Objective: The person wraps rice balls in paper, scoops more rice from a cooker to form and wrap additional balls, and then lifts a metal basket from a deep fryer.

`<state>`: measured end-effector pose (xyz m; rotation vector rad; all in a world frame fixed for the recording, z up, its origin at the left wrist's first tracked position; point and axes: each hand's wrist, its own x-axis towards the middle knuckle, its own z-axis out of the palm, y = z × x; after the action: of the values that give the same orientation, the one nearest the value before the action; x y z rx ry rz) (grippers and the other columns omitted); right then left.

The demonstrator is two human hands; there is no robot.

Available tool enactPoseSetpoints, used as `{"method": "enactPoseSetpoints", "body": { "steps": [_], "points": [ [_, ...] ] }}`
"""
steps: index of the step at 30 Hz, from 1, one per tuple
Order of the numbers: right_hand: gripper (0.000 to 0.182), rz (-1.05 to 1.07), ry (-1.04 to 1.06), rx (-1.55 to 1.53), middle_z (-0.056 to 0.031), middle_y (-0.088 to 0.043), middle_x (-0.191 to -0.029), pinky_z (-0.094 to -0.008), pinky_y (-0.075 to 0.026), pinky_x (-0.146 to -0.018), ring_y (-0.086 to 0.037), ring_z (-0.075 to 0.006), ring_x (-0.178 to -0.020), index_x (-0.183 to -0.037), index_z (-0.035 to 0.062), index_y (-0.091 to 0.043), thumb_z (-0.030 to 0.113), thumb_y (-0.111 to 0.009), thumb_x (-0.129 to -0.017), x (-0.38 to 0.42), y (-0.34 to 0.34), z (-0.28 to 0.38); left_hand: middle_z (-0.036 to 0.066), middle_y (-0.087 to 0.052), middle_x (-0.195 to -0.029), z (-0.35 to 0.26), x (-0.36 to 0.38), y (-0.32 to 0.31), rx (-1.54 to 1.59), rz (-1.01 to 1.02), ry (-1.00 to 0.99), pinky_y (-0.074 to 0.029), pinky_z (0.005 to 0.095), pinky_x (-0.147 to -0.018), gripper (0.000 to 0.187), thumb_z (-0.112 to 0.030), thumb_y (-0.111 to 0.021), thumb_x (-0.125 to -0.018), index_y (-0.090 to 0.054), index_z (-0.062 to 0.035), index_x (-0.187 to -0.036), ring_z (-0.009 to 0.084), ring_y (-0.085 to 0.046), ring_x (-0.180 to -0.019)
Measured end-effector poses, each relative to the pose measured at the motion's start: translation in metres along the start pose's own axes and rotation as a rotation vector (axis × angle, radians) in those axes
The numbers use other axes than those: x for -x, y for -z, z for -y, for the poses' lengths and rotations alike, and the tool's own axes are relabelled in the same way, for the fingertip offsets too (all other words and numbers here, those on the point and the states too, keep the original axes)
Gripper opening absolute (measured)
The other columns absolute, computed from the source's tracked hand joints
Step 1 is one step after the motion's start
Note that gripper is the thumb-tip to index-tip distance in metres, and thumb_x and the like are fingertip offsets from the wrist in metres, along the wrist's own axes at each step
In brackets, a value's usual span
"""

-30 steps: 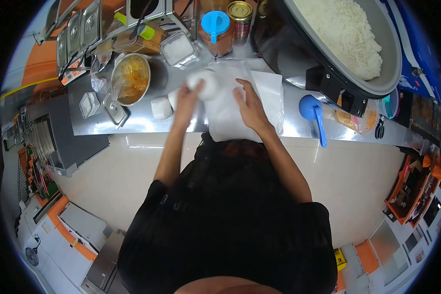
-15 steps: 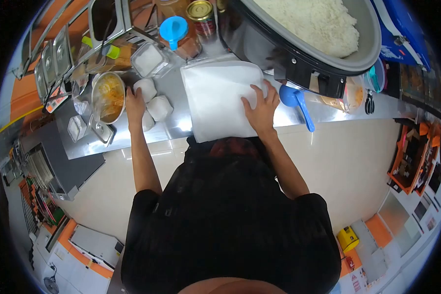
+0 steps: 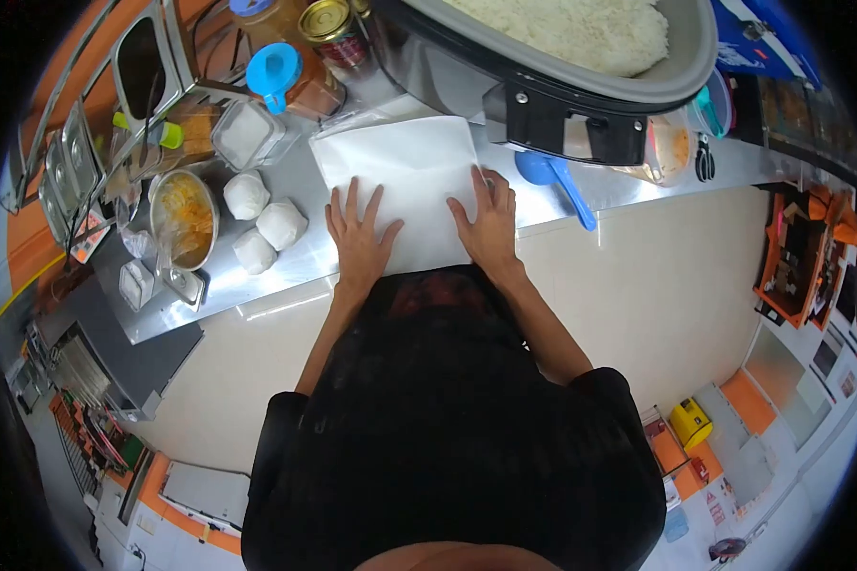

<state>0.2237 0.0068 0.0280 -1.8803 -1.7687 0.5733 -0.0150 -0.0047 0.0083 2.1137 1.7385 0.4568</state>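
1. The left hand (image 3: 357, 240) spreads its fingers wide on white paper (image 3: 414, 181); the right hand (image 3: 489, 228), thumb apart, rests along the paper's right side.
2. The cooker (image 3: 643, 91) holds white rice (image 3: 581, 38).
3. The bowl (image 3: 216, 221) holds yellow-orange food, the square tub (image 3: 280, 148) something white, the blue-lidded jar (image 3: 312, 90) brown contents.
4. The paper reaches the counter's near edge; a strip of metal counter (image 3: 316, 249) separates it from three white bundles (image 3: 282, 225).

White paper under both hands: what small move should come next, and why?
Probably the right hand should reach for the blue scoop: the white paper lies spread under that hand and the left hand, the scoop lies just to the right, and rice shows in the open cooker.
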Motion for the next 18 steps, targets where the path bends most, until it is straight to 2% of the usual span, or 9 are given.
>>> {"method": "enactPoseSetpoints", "body": {
  "steps": [3, 4, 6, 9, 11, 13, 15, 17, 18],
  "points": [
    [0.059, -0.110, 0.013, -0.087, -0.0218, -0.054, -0.138, -0.0493, -0.046, -0.100, -0.054, -0.0388, -0.120, -0.144, 0.0064, -0.058, 0.021, -0.079, -0.091, -0.006, 0.038, -0.007, 0.018, -0.036, -0.164, -0.005, 0.000, -0.001, -0.067, -0.024, 0.020, -0.019, 0.0705, -0.120, 0.063, -0.035, -0.076, -0.092, -0.057, -0.0187, -0.149, 0.0509, -0.025, -0.151],
    [0.059, -0.156, 0.004, 0.023, -0.0219, -0.052, -0.142, -0.0520, -0.043, -0.104, -0.052, -0.0412, -0.125, -0.144, 0.0116, -0.059, 0.022, -0.079, -0.090, -0.007, 0.057, -0.017, 0.018, -0.036, -0.164, -0.012, -0.001, 0.001, -0.060, -0.028, 0.009, -0.019, 0.0705, -0.120, 0.063, -0.035, -0.076, -0.092, -0.057, -0.0187, -0.149, 0.0509, -0.025, -0.151],
    [0.064, -0.222, -0.055, 0.221, -0.0212, -0.051, -0.143, -0.0589, -0.035, -0.110, -0.047, -0.0439, -0.132, -0.145, 0.0096, -0.055, 0.017, -0.078, -0.086, -0.008, 0.089, -0.037, 0.018, -0.039, -0.160, -0.023, -0.002, 0.005, -0.134, 0.044, -0.008, -0.018, 0.0703, -0.121, 0.059, -0.025, -0.073, -0.091, -0.057, -0.0193, -0.148, 0.0490, -0.026, -0.150],
    [0.062, -0.214, -0.121, 0.400, -0.0219, -0.060, -0.131, -0.0549, -0.044, -0.103, -0.056, -0.0423, -0.121, -0.144, 0.0077, -0.053, 0.015, -0.075, -0.086, -0.001, 0.092, -0.086, 0.017, -0.039, -0.157, -0.030, -0.001, -0.022, -0.016, 0.175, -0.106, -0.015, 0.0747, -0.119, 0.064, -0.030, -0.078, -0.084, -0.059, -0.0200, -0.145, 0.0483, -0.024, -0.150],
    [0.050, -0.107, -0.190, 0.128, -0.0202, -0.067, -0.110, -0.0511, -0.052, -0.088, -0.065, -0.0400, -0.097, -0.135, 0.0050, -0.059, 0.013, -0.071, -0.088, 0.001, 0.081, -0.124, 0.016, -0.038, -0.158, -0.051, -0.009, -0.028, 0.085, 0.236, -0.110, -0.012, 0.0784, -0.117, 0.069, -0.037, -0.082, -0.081, -0.059, -0.0200, -0.144, 0.0489, -0.023, -0.151],
    [0.042, -0.116, -0.236, 0.147, -0.0178, -0.068, -0.100, -0.0481, -0.053, -0.081, -0.066, -0.0368, -0.086, -0.129, 0.0038, -0.062, 0.012, -0.069, -0.089, 0.006, 0.085, -0.121, 0.015, -0.034, -0.162, -0.067, -0.015, -0.024, -0.037, 0.320, -0.007, -0.005, 0.0883, -0.110, 0.088, -0.055, -0.088, -0.069, -0.058, -0.0250, -0.147, 0.0524, -0.015, -0.154],
    [0.035, -0.121, -0.289, 0.163, -0.0154, -0.068, -0.089, -0.0452, -0.054, -0.073, -0.066, -0.0336, -0.076, -0.123, 0.0027, -0.064, 0.012, -0.068, -0.090, 0.012, 0.091, -0.111, 0.016, -0.028, -0.166, -0.070, -0.019, -0.026, -0.038, 0.311, -0.041, -0.005, 0.0914, -0.105, 0.089, -0.056, -0.088, -0.067, -0.059, -0.0219, -0.144, 0.0545, -0.011, -0.155],
    [0.026, -0.122, -0.612, -0.254, -0.0122, -0.066, -0.084, -0.0414, -0.054, -0.071, -0.064, -0.0262, -0.071, -0.113, 0.0012, -0.066, 0.013, -0.071, -0.091, 0.017, 0.101, -0.086, 0.017, -0.021, -0.170, -0.073, -0.020, -0.025, -0.033, 0.308, -0.079, -0.005, 0.0946, -0.099, 0.090, -0.057, -0.089, -0.066, -0.059, -0.0189, -0.142, 0.0566, -0.007, -0.156],
    [0.026, -0.119, -0.621, -0.253, -0.0122, -0.066, -0.084, -0.0414, -0.054, -0.071, -0.064, -0.0262, -0.071, -0.113, 0.0012, -0.066, 0.013, -0.071, -0.091, 0.024, 0.099, -0.075, 0.017, -0.020, -0.172, -0.075, -0.022, -0.021, -0.036, 0.338, -0.082, -0.003, 0.0954, -0.098, 0.091, -0.058, -0.088, -0.067, -0.057, -0.0237, -0.145, 0.0563, -0.004, -0.157]
  ]
}}
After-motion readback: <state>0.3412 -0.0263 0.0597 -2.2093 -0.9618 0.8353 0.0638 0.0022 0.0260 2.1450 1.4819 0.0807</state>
